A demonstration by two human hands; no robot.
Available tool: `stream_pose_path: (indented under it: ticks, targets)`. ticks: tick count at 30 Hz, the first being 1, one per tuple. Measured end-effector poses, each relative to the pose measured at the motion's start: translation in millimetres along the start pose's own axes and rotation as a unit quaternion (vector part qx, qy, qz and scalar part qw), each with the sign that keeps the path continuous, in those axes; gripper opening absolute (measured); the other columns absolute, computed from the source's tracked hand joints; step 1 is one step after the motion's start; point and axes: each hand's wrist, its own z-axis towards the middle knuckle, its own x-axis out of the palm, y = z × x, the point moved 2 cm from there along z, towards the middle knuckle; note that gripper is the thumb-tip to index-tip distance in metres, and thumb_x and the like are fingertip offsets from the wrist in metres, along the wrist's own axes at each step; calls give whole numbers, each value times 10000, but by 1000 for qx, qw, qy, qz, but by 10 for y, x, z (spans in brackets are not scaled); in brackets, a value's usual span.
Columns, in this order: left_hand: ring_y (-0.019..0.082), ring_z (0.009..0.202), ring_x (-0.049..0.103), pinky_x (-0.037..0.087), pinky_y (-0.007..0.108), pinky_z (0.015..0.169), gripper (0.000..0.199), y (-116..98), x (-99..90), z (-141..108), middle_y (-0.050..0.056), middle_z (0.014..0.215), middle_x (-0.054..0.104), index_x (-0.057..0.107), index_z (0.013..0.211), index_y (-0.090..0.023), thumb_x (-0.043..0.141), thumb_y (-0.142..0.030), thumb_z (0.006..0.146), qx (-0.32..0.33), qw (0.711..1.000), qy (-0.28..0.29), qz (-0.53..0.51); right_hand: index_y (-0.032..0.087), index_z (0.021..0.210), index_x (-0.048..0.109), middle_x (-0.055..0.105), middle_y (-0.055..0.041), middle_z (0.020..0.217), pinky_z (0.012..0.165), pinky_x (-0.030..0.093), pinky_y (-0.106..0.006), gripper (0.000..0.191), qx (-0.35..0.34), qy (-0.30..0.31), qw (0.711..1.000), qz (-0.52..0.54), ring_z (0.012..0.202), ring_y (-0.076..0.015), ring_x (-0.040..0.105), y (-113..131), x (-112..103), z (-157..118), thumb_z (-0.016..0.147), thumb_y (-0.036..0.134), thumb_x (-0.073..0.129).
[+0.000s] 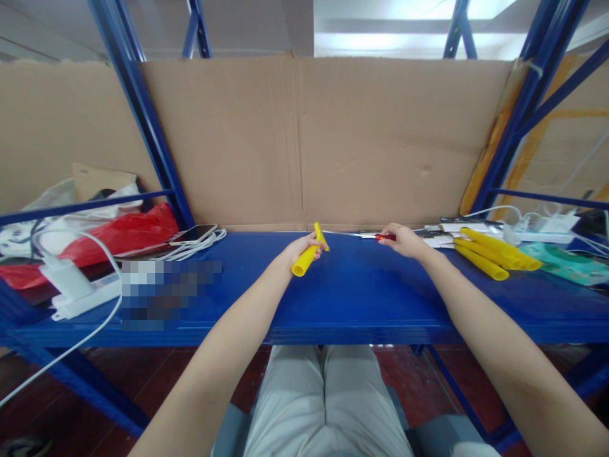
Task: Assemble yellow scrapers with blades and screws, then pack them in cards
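Observation:
A yellow tube [305, 261] is in my left hand [302, 246], its hollow end pointing toward me. At its far end sits a thin yellow crosspiece [321, 236], tilted, so the whole looks like a T. The fingers close round the tube just below that piece. My right hand [402, 240] is at the back of the blue tabletop [364, 292], with its fingers closed on the red handle of a screwdriver [384, 237]. The metal shaft points left, toward the yellow piece, with a gap between them.
Several loose yellow tubes [485, 257] lie at the right beside a green patterned packet [566, 263] and a white power strip [547, 236]. On the left are a phone [194, 234], coiled white cable [209, 240], a charger [69, 279] and a red bag [128, 235]. Cardboard [295, 146] stands behind.

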Motion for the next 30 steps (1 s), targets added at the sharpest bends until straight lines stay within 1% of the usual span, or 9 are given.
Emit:
stream_pose_path:
  ticks: [7, 13, 17, 19, 24, 27, 30]
  targets:
    - [49, 382, 458, 356, 128, 344, 603, 10, -17, 23, 19, 697, 582, 304, 1332, -210, 466, 13, 795, 1, 1000, 14, -20, 190, 819, 643, 662, -76, 867, 715, 465, -316, 139, -8, 0, 1000, 0, 770, -200, 598, -12, 8, 5, 745, 295, 589]
    - [51, 378, 457, 356, 128, 344, 632, 7, -9, 13, 24, 699, 593, 275, 1355, -212, 423, 39, 794, 2, 1000, 13, -8, 181, 803, 626, 658, -87, 883, 725, 460, -318, 119, -4, 6, 1000, -2, 776, -202, 597, 14, -3, 0, 751, 280, 585]
    - [54, 388, 464, 365, 132, 351, 652, 13, -10, 26, 32, 689, 594, 301, 1361, -192, 490, 27, 777, 10, 1000, 19, -11, 178, 809, 624, 654, -97, 902, 729, 451, -321, 112, -7, 7, 1000, -17, 802, -211, 598, 9, 0, 2, 761, 268, 578]
    - [56, 394, 465, 362, 134, 355, 692, 19, -14, 31, 34, 688, 599, 283, 1385, -194, 503, 30, 768, 11, 1000, 8, 0, 182, 830, 626, 651, -98, 915, 728, 444, -323, 115, -16, 2, 999, -36, 822, -217, 597, 12, -9, 2, 770, 264, 572]
    - [75, 403, 474, 376, 154, 381, 806, 30, -23, 14, 17, 670, 607, 190, 1450, -236, 456, 57, 748, 15, 997, -49, 58, 210, 917, 636, 657, -96, 963, 754, 428, -338, 167, -49, -12, 993, -106, 898, -233, 590, 105, -75, -17, 824, 263, 508]
    - [81, 399, 471, 376, 164, 385, 814, 25, -24, -13, 11, 656, 599, 205, 1455, -233, 453, 57, 736, 23, 994, -75, 76, 195, 972, 636, 663, -118, 1007, 764, 430, -340, 236, -53, 5, 990, -130, 940, -243, 591, 197, -105, -37, 864, 271, 441]
    - [78, 396, 465, 369, 166, 381, 803, 12, -15, -49, 7, 660, 594, 238, 1450, -228, 459, 62, 734, 31, 991, -96, 90, 190, 1007, 631, 666, -118, 1056, 780, 434, -330, 261, -50, 26, 989, -134, 958, -238, 598, 270, -112, -51, 871, 266, 422]
